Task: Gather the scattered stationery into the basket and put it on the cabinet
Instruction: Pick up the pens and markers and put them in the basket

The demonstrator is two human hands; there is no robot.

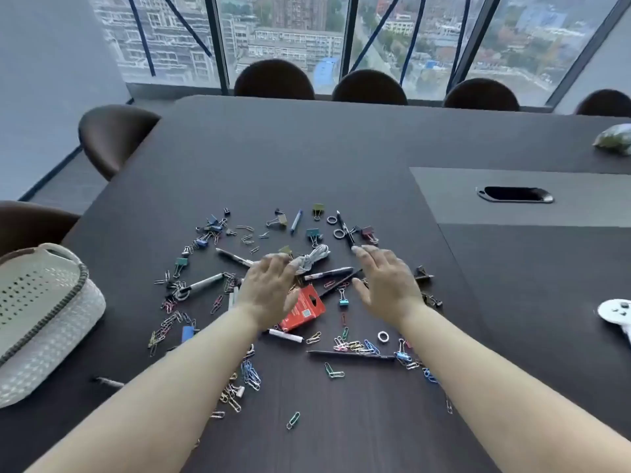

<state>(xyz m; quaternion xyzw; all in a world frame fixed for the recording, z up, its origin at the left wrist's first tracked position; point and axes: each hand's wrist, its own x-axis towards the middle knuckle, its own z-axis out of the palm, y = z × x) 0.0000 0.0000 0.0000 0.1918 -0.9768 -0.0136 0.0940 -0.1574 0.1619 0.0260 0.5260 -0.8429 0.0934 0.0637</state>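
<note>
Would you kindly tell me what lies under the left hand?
A red packet pokes out beneath the left hand, a white cable by its fingertips; anything under the palm is covered.

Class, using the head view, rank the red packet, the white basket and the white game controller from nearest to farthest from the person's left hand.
1. Red packet, right beside the left hand.
2. White basket, off to the left.
3. White game controller, far right.
</note>
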